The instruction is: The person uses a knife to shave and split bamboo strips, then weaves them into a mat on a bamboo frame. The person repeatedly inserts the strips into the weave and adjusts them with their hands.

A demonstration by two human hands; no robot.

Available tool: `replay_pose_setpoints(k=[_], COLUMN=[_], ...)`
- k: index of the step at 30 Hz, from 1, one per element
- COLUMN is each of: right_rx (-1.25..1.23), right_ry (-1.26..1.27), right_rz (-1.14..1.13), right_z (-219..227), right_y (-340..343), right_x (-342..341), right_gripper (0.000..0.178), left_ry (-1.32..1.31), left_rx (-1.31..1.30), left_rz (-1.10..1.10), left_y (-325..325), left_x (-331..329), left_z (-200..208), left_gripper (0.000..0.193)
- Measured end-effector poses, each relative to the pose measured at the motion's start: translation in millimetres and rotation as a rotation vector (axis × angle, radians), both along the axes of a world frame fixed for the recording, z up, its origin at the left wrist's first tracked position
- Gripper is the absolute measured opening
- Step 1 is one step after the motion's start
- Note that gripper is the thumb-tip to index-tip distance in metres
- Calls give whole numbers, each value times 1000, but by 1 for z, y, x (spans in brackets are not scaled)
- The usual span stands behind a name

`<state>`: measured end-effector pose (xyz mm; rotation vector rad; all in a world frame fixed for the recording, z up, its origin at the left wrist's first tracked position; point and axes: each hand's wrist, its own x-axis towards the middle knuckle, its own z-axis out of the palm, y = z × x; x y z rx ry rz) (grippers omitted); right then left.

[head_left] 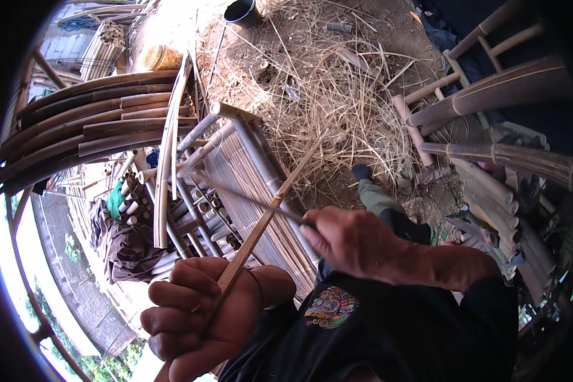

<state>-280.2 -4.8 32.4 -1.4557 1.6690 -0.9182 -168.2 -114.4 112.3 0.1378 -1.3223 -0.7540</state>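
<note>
Left hand [188,318] has fingers curled round bamboo strip [253,233], right hand [350,243] grips knife [248,197]; black bucket [251,19] contents unclear.

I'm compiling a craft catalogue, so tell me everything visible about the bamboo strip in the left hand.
The bamboo strip is long, narrow and tan, with a fibrous-looking face and a node partway along. It slants from the lower left, across the palm of the left hand, up to a thinner-looking far end. The fingers curl toward it. A thin, dark tool in the right hand crosses it near the node; whether they touch is unclear.
</note>
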Motion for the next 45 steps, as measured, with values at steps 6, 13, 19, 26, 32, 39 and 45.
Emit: replay_pose_setpoints(k=[6,13,19,26,32,39,45], right_rx=[0,-426,314,215,242,-436,896], right_ry=[203,606,652,467,321,13,160], right_rz=[-69,-14,-184,60,21,-90,-78], right_z=[-55,-53,-365,-405,-455,-440,-528], right_y=[-17,-33,1,-35,-77,-120,-101], right_x=[5,9,-46,-61,-88,-76,-125], right_gripper=[19,24,36,31,32,30,36], left_ry=[18,-26,-22,-274,-148,-219,-140], left_rx=[-16,27,2,181,161,200,293], left_rz=[-36,-15,-93,83,-103,-11,61], left_y=[-7,-30,-46,-96,-110,-117,-117], left_x=[-1,4,0,-38,-57,-60,-47], left_z=[1,2,1,-161,-175,-181,-175], left_gripper=[50,50,49,54,54,46,55])
